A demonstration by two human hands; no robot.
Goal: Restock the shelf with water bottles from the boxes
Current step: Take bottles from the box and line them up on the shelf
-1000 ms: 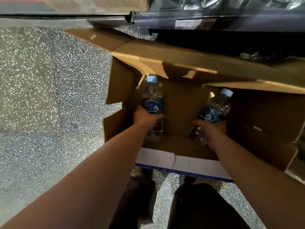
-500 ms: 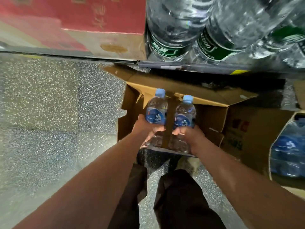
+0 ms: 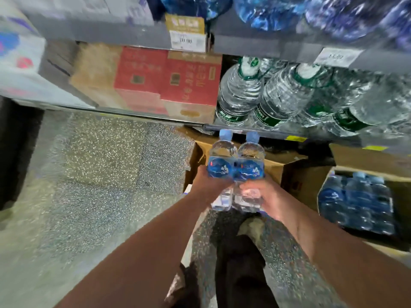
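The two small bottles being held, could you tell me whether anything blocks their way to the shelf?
Nothing visible lies between the two small bottles and the shelf edge; large green-label bottles fill that shelf directly ahead.

A speckled grey floor (image 3: pixel 89 174) spreads under me, two red printed cartons (image 3: pixel 169 83) stand side by side ahead, and a white price tag (image 3: pixel 188 42) sits just above them.
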